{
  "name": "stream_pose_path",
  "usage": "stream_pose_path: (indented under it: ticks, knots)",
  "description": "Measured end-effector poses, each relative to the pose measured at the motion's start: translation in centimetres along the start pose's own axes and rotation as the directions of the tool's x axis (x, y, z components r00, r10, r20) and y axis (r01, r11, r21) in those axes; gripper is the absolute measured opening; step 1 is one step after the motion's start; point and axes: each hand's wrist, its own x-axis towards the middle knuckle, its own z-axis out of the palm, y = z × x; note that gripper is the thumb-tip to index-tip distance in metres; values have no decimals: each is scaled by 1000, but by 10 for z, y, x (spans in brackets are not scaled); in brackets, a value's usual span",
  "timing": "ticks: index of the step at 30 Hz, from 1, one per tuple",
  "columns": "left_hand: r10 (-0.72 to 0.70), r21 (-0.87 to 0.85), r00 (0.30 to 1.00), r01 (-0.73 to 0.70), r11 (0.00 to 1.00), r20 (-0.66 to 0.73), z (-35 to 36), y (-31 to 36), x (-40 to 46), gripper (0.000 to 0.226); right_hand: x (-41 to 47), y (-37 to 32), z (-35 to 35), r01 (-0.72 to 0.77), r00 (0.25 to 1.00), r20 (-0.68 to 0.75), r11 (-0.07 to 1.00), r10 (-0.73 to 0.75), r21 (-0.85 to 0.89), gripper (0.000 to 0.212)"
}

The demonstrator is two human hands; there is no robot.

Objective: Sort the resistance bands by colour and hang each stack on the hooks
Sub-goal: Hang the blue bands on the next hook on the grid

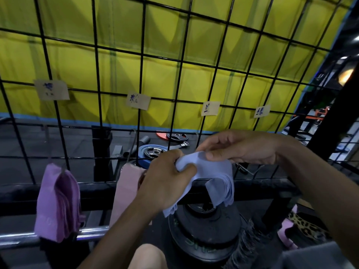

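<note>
Both sets of fingers were pinching the blue bands [211, 171], left hand [167, 179] bunching one end, right hand [239, 150] on the top edge. Hook somewhere behind my right fingers, couldn't see it. Purple stack [58, 200] hung off left.

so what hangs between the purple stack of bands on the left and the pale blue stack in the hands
A pink stack of bands hangs on the black wire grid between the purple stack and the pale blue stack, head view.
</note>
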Motion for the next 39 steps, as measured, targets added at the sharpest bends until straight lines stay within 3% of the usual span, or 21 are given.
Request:
stream_pose_path:
  ticks: [7, 17, 19, 23, 29, 35, 39]
  knots:
    - [50, 29, 999, -50, 998, 1, 1, 3, 1, 42, 1, -12, -13, -4, 997, 83, 996, 12, -93, 27]
    - [-10, -95, 997, 18, 995, 82, -1, 5, 9, 43, 11, -9, -22, -119, 984, 146, 983, 98, 140, 41]
    - [-8, -86, 996, 15, 996, 83, -2, 6, 9, 40, 9, -9, -22, -90, 983, 165, 992, 74, 89, 37]
    - [-12, -40, 997, 15, 999, 70, 1, 7, 7, 39, 5, -25, -20, -72, 986, 133, 981, 97, -183, 25]
    - [12, 2, 1000, -12, 1000, 27, 6, 11, 4, 42, 5, -55, -15, -148, 980, 24, 805, 198, -575, 24]
    - [20, -2, 999, -20, 1000, 36, 7, 14, 0, 42, 4, -60, -16, -150, 984, -10, 795, 178, -588, 17]
    - [18, -28, 999, -17, 999, 32, 5, 14, -1, 42, 5, -47, -17, -127, 988, 22, 896, 150, -426, 20]
